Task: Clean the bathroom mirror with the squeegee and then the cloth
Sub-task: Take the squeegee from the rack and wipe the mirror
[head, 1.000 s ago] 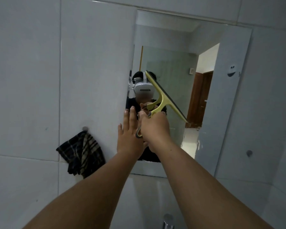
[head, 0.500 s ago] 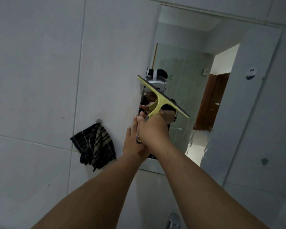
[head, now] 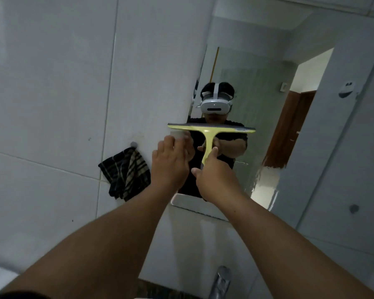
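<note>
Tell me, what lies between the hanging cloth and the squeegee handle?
In the head view, the left hand lies there, spread at the mirror's left edge, between the checked cloth and the squeegee handle held by the right hand.

Yellow squeegee [head: 209,134] with grey blade; black-and-tan plaid cloth [head: 125,173]; white wall tiles [head: 52,83].

Large pale grey glossy wall tiles [head: 52,93]; round metal wall hook [head: 134,144] left; chrome tap [head: 221,279] near bottom; dim light.
</note>
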